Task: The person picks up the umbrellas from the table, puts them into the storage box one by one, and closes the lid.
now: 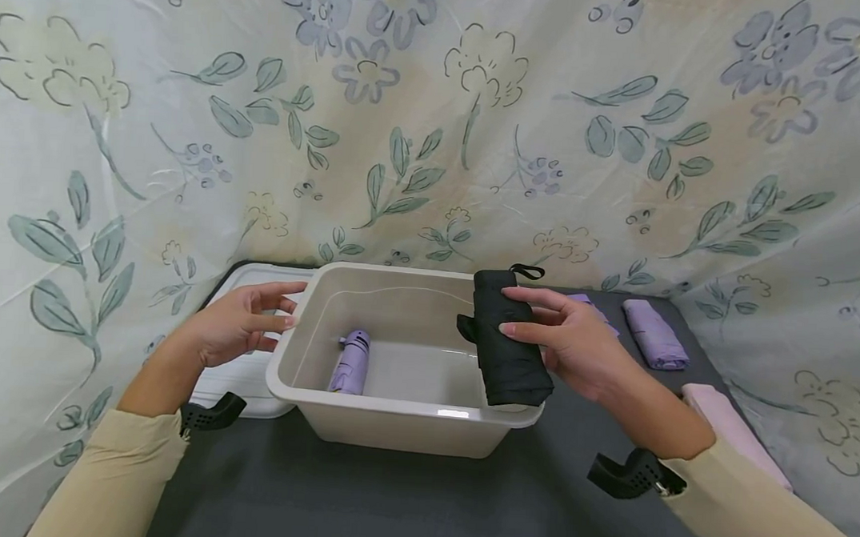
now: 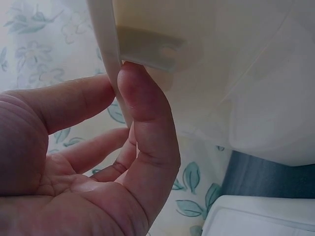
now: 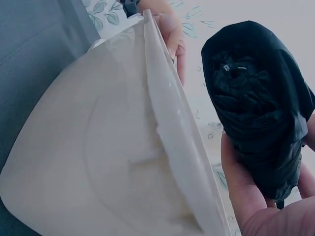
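Observation:
A beige plastic bin (image 1: 401,427) stands on the dark table. At its left end, my left hand (image 1: 243,324) pinches the rim between thumb and fingers, the grip showing close up in the left wrist view. My right hand (image 1: 567,338) holds a black folded umbrella (image 1: 506,352) over the bin's right end, thumb on one side and fingers on the other. The umbrella has a wrist loop at its far end and a strap tab on its left side. Inside the bin, towards the left, lies a purple folded umbrella (image 1: 352,363).
Under the bin's left side is a white lid-like panel (image 1: 241,384). To the right lie a purple rolled bundle (image 1: 655,334) and a pink one (image 1: 736,434), with another purple piece (image 1: 594,308) partly behind my right hand. A floral curtain (image 1: 421,140) hangs behind.

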Tool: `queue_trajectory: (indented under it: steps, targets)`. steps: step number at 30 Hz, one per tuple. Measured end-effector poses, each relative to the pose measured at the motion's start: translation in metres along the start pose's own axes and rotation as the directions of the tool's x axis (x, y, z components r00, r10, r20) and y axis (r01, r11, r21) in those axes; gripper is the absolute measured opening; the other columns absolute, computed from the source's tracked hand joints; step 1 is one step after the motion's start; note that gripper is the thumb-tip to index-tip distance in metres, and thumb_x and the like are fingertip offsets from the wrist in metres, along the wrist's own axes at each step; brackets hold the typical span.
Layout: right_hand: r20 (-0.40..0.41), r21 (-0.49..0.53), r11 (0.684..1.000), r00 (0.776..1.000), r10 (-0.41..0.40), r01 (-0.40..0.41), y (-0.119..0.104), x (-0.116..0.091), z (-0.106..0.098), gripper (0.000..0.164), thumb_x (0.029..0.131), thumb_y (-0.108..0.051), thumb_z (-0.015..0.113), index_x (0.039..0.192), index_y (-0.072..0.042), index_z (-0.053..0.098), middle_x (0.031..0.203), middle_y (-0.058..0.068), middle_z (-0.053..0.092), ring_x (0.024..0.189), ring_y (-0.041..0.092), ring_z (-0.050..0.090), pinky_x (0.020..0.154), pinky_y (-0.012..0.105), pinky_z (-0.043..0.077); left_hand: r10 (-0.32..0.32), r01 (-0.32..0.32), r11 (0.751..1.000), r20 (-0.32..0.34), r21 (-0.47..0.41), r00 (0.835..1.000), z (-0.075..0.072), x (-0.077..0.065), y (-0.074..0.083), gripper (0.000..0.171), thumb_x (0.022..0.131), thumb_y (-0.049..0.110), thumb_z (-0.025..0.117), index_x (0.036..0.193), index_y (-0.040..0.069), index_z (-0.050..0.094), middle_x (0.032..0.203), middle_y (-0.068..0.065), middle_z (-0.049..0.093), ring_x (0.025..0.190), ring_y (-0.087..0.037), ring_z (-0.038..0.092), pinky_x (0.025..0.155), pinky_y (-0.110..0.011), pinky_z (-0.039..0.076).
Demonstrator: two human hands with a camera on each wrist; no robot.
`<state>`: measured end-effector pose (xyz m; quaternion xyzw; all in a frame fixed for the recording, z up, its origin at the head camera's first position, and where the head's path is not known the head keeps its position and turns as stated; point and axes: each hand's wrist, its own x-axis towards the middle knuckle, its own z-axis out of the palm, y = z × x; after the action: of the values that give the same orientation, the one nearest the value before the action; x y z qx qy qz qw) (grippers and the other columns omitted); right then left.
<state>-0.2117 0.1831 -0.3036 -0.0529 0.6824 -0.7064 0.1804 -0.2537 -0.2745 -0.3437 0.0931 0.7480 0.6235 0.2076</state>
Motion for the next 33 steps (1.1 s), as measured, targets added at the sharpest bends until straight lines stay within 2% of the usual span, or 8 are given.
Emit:
queue_trajectory:
  steps: [13, 19, 27, 33]
  targets:
    - [0.005, 0.044, 0.999, 1.000, 0.004, -0.004, -0.009, 0.015, 0.019, 0.054, 0.094, -0.005, 0.072, 0.145, -0.019, 0.057, 0.141, 0.011, 0.053, 0.108, 0.023, 0.069, 0.087, 0.042, 0.060, 0.001, -0.001, 1.000, 0.001, 0.003, 1.000, 0.001, 0.000, -0.001, 0.072, 0.099, 0.009, 0.066, 0.161, 0.006, 0.028, 0.126, -0.007, 0.055, 0.103, -0.013, 0.069, 0.086, -0.038, 0.062]
    - [0.001, 0.029, 0.999, 1.000, 0.016, -0.016, -0.017, 0.024, 0.024, 0.054, 0.095, -0.007, 0.071, 0.146, -0.018, 0.056, 0.145, 0.011, 0.051, 0.105, 0.022, 0.068, 0.085, 0.040, 0.061, -0.001, 0.001, 1.000, -0.001, 0.009, 1.000, 0.001, -0.001, 0.000, 0.072, 0.099, 0.010, 0.066, 0.161, 0.006, 0.028, 0.125, -0.006, 0.056, 0.102, -0.013, 0.069, 0.085, -0.038, 0.062]
    - [-0.003, -0.011, 0.999, 0.999, 0.034, -0.034, -0.020, 0.040, 0.026, 0.056, 0.092, -0.002, 0.072, 0.144, -0.019, 0.057, 0.138, 0.011, 0.057, 0.103, 0.025, 0.069, 0.081, 0.039, 0.061, -0.007, 0.007, 1.000, 0.000, 0.005, 1.000, 0.002, -0.001, 0.001, 0.073, 0.099, 0.009, 0.066, 0.162, 0.005, 0.027, 0.126, -0.007, 0.055, 0.101, -0.013, 0.070, 0.083, -0.036, 0.062]
    - [0.026, -0.058, 0.995, 0.997, 0.077, -0.076, -0.020, 0.052, 0.031, 0.059, 0.089, 0.001, 0.075, 0.142, -0.018, 0.058, 0.134, 0.015, 0.060, 0.100, 0.026, 0.070, 0.081, 0.041, 0.061, -0.007, 0.007, 1.000, -0.001, 0.010, 1.000, 0.003, -0.003, 0.002, 0.073, 0.100, 0.010, 0.066, 0.162, 0.006, 0.028, 0.126, -0.007, 0.055, 0.102, -0.014, 0.070, 0.083, -0.036, 0.062]
